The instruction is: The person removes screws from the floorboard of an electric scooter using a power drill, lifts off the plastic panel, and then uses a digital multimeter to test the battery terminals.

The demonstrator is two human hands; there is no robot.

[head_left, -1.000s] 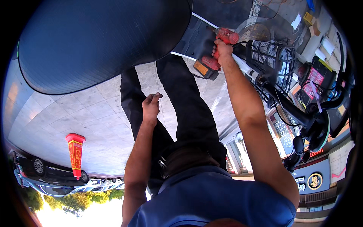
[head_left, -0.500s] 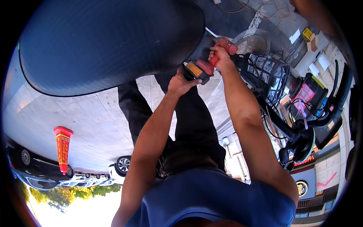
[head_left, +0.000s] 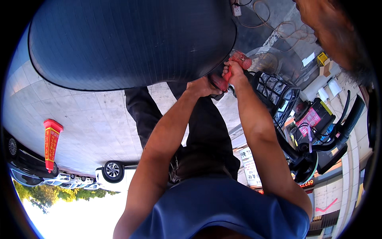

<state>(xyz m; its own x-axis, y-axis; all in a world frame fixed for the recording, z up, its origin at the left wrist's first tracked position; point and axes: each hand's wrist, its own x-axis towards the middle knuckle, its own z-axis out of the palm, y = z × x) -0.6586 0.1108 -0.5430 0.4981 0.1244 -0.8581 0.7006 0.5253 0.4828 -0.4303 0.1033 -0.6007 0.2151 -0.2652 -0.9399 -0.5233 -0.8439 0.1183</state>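
A red cordless power drill [head_left: 240,59] is held in both of my hands beside the edge of a large, smooth, dark blue-black curved panel [head_left: 131,44]. My right hand [head_left: 236,73] wraps around its handle, with the motor housing showing above the fist. Closed about the base end of the tool is my left hand [head_left: 202,87], covering most of the battery. The drill's front end is hidden behind the panel's edge, so I cannot make out what it touches.
An electric scooter with a black wire basket [head_left: 276,93] stands close on my right. Beyond lie a cable [head_left: 274,28], a power strip [head_left: 236,8] and a yellow box [head_left: 322,59]. A person's head [head_left: 330,32] leans in. A red cone [head_left: 52,139] and parked cars are at left.
The view has shifted, and the dark panel sits farther right and higher. My left hand has turned over the drill's base, hiding the battery label. The right hand keeps its hold.
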